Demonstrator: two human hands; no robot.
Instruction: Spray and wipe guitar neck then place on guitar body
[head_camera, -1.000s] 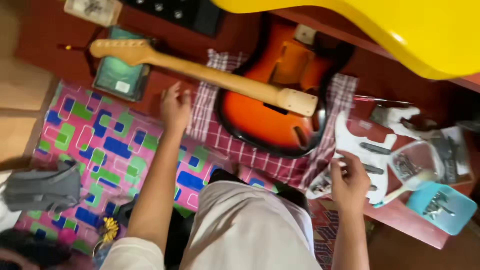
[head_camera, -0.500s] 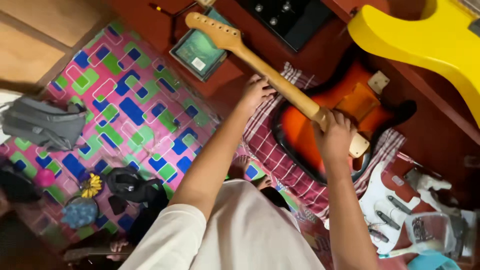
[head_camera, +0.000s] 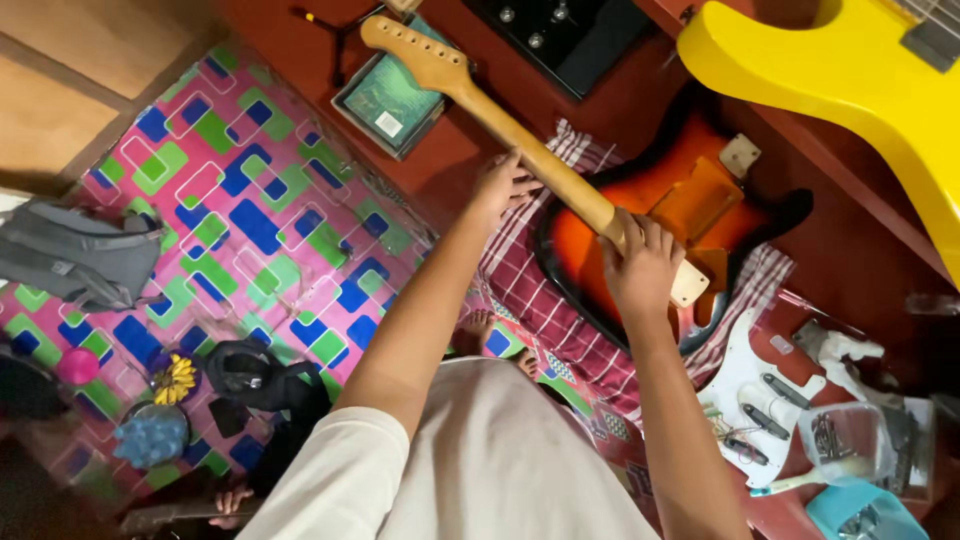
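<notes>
While I look down from the head camera, both my hands are on a guitar neck (head_camera: 520, 140), a long pale wooden piece that runs diagonally. Its headstock (head_camera: 405, 45) points to the upper left, and its squared heel (head_camera: 690, 285) sits lower right, over a guitar body (head_camera: 690, 215).

My right hand (head_camera: 645, 265) is wrapped around the neck near the heel, fingers curled over the top edge. My left hand (head_camera: 505, 185) rests further up the neck with fingers loosely spread, their tips touching its side.

That body is glossy, orange at the centre and fading to black at the rim, with an open cavity showing bare wood. It lies on a red and white checked cloth (head_camera: 545, 300), which covers part of a dark red surface (head_camera: 850, 250).

Just beyond the headstock lies a flat green square case (head_camera: 390, 100). A black box with knobs (head_camera: 570, 35) sits at the top, and a shiny yellow guitar body (head_camera: 850, 80) fills the upper right corner, close to the orange one.

Lower right of my right arm lies a white pickguard (head_camera: 745, 400) with pickups and wires, beside a clear plastic bag of small metal parts (head_camera: 850, 440) and a blue tub (head_camera: 860, 515).

To the left, a mat (head_camera: 250, 220) of pink, blue and green rounded rectangles covers the floor, carrying a grey bag (head_camera: 80, 255) and a black bag (head_camera: 260, 375).
</notes>
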